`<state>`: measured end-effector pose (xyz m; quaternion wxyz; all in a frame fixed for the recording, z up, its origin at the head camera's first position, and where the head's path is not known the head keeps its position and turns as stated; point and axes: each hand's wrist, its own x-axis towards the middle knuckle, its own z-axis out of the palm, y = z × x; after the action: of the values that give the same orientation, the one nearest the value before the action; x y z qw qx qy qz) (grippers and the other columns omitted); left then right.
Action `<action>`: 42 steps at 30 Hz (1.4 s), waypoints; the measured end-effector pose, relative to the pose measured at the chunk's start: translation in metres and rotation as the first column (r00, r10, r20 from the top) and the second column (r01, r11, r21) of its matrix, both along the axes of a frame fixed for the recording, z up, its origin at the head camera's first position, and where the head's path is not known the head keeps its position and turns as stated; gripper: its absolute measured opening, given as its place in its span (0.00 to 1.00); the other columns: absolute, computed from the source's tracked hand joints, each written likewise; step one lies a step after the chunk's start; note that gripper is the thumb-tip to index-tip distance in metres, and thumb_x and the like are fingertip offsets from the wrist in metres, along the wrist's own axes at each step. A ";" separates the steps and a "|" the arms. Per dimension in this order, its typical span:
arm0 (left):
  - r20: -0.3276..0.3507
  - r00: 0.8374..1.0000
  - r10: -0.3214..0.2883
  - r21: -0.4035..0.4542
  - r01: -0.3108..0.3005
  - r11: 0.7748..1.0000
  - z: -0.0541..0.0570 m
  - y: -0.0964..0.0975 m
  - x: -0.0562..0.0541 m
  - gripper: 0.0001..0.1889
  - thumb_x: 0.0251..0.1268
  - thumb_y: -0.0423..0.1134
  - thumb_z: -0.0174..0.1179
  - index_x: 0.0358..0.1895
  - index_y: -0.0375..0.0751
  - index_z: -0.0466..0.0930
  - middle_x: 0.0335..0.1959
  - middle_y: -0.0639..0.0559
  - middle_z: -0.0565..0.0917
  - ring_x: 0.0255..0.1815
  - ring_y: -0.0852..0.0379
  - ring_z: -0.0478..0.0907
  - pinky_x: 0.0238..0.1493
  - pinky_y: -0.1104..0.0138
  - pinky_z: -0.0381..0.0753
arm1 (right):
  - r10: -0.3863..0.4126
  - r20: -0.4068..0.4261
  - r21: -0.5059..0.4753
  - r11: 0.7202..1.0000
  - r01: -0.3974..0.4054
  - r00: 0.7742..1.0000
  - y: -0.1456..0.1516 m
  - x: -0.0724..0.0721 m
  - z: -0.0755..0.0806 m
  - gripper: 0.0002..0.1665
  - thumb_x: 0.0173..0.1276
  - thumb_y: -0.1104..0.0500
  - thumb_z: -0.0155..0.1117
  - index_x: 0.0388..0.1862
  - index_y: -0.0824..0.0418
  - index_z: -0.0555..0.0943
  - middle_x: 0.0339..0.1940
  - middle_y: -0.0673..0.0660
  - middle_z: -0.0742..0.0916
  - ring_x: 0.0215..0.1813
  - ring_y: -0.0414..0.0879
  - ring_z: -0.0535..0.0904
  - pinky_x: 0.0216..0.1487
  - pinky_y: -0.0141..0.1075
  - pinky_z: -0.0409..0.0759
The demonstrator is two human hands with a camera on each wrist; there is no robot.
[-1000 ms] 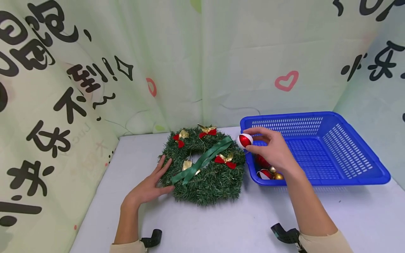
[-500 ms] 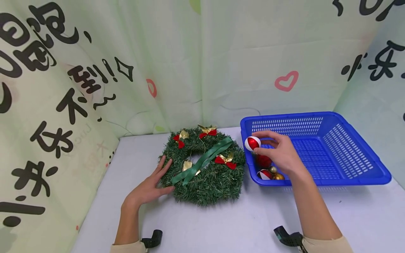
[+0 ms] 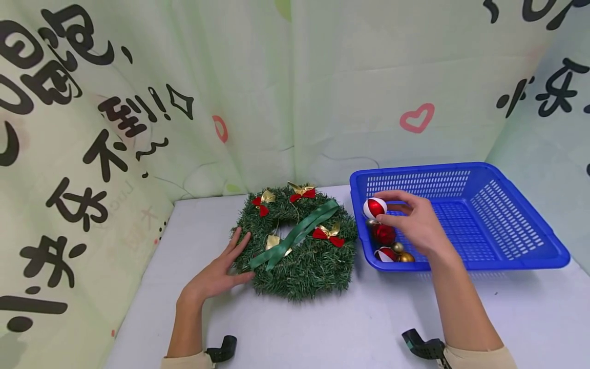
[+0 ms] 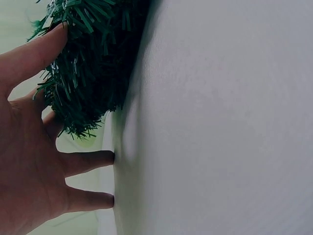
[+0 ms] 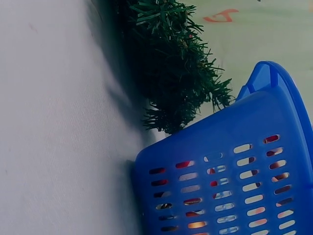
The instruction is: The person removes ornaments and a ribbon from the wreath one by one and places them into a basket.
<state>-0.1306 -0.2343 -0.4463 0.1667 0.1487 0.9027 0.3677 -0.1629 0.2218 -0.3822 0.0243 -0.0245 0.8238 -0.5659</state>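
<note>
A green Christmas wreath lies flat on the white table, with red and gold bows and a dark green ribbon across it. My left hand rests at its left edge, fingers spread; in the left wrist view the thumb presses the needles and two fingertips reach the tabletop. Over the left end of a blue plastic basket, my right hand pinches a red and white Christmas ball between thumb and fingers. In the right wrist view the basket wall hides this hand.
Inside the basket's left end lie a dark red ball, another red and white ball and small gold balls. The basket stands close to the wreath's right side. A printed curtain hangs behind the table and along its sides.
My right hand has carried the red and white ball from the wreath's right edge to the right, over the basket. The left hand and wreath have stayed put.
</note>
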 end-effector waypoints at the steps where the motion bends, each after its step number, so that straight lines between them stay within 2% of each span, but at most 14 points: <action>1: 0.001 1.000 0.000 0.000 0.000 1.000 0.000 0.000 0.000 0.51 0.72 0.55 0.65 0.87 0.62 0.38 0.88 0.58 0.28 0.87 0.35 0.38 0.74 0.29 0.56 | -0.002 -0.002 0.002 1.000 0.002 1.000 0.001 0.000 0.000 0.29 0.72 0.57 0.72 0.70 0.56 0.78 0.68 0.59 0.80 0.66 0.50 0.77 0.51 0.27 0.83; 9: -0.002 1.000 -0.002 -0.001 0.002 1.000 0.000 0.000 0.000 0.51 0.73 0.53 0.65 0.87 0.62 0.38 0.88 0.58 0.28 0.87 0.35 0.39 0.75 0.30 0.57 | -0.009 0.022 0.039 0.999 0.008 1.000 0.006 -0.001 -0.003 0.30 0.72 0.56 0.72 0.72 0.55 0.78 0.69 0.61 0.80 0.67 0.55 0.77 0.52 0.28 0.81; 15: 0.001 1.000 0.002 -0.001 -0.002 1.000 -0.001 0.000 0.000 0.51 0.72 0.54 0.65 0.87 0.62 0.38 0.88 0.59 0.28 0.87 0.36 0.38 0.75 0.29 0.56 | -0.004 0.038 0.072 0.997 0.001 0.999 0.010 -0.002 -0.005 0.28 0.71 0.58 0.72 0.69 0.56 0.79 0.68 0.62 0.81 0.68 0.58 0.77 0.60 0.43 0.80; 19: 0.003 1.000 0.003 0.002 -0.003 1.000 -0.002 0.000 0.000 0.51 0.72 0.54 0.65 0.87 0.63 0.38 0.88 0.59 0.28 0.87 0.36 0.38 0.75 0.29 0.56 | 0.004 0.061 0.090 0.996 -0.010 0.998 0.011 -0.001 -0.006 0.29 0.71 0.57 0.73 0.69 0.57 0.79 0.68 0.64 0.81 0.68 0.60 0.76 0.61 0.51 0.80; 23: 0.004 1.000 0.004 0.001 -0.004 1.000 -0.001 0.000 0.000 0.51 0.72 0.54 0.65 0.87 0.62 0.38 0.88 0.59 0.28 0.87 0.36 0.38 0.75 0.30 0.56 | 0.018 0.075 0.106 0.994 -0.026 0.997 0.011 -0.002 -0.008 0.29 0.71 0.56 0.73 0.68 0.58 0.80 0.68 0.65 0.80 0.68 0.62 0.75 0.60 0.53 0.81; 31: 0.002 1.000 0.005 -0.011 -0.005 1.000 -0.001 0.000 -0.001 0.51 0.72 0.55 0.65 0.87 0.64 0.38 0.88 0.59 0.28 0.87 0.36 0.38 0.75 0.30 0.56 | 0.047 0.109 0.150 0.987 -0.063 0.993 0.011 -0.003 -0.012 0.28 0.70 0.57 0.73 0.68 0.58 0.80 0.68 0.66 0.80 0.67 0.63 0.76 0.54 0.48 0.84; 42: 0.009 1.000 0.005 -0.005 -0.005 1.000 -0.001 0.000 -0.001 0.51 0.72 0.55 0.65 0.87 0.65 0.38 0.87 0.60 0.28 0.87 0.37 0.38 0.75 0.30 0.57 | 0.071 0.133 0.147 0.985 -0.091 0.989 0.007 -0.002 -0.013 0.29 0.69 0.60 0.73 0.69 0.62 0.80 0.65 0.69 0.81 0.62 0.63 0.80 0.55 0.52 0.85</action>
<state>-0.1315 -0.2347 -0.4475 0.1702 0.1444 0.9032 0.3666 -0.1653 0.2289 -0.3951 0.1017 -0.0198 0.8596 -0.5004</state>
